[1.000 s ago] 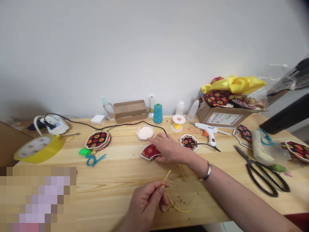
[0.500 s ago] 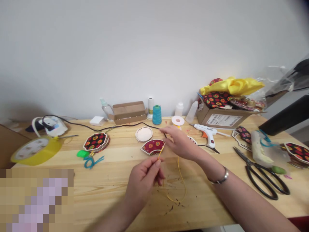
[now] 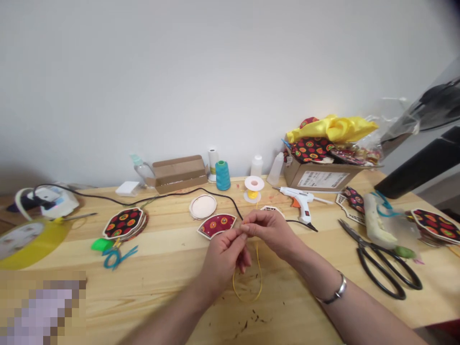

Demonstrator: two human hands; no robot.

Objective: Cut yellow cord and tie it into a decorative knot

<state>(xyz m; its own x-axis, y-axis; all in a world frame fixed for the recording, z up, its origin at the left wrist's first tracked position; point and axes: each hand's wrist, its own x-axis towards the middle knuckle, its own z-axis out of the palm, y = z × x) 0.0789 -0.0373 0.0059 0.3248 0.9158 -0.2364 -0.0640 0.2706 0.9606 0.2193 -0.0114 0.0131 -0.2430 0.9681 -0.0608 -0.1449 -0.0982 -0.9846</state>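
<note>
My left hand (image 3: 222, 258) and my right hand (image 3: 273, 234) meet over the middle of the table, fingertips touching. Both are closed in a pinch on a thin yellow cord (image 3: 259, 275), whose held part is mostly hidden by my fingers. Below them the cord hangs in a loop, and it leads up toward a white spool (image 3: 254, 183) wound with yellow. Just beyond my left hand lies a fan-shaped piece covered in dark red patterned fabric (image 3: 217, 226). Behind that is a pale round piece (image 3: 203, 207). A white lattice-like piece (image 3: 272, 210) is partly covered by my right hand.
Black-handled scissors (image 3: 377, 258) and a white glue gun (image 3: 302, 200) lie to the right. A carton of fabric pieces (image 3: 323, 179) stands behind. At left are stacked patterned pieces (image 3: 124, 224) and yellow tape (image 3: 53, 242). A black cable (image 3: 172, 193) crosses the back, near a teal thread cone (image 3: 223, 176).
My right hand has come down to my left hand's fingertips and now pinches the cord there. The view has turned slightly right, so objects appear further left.
</note>
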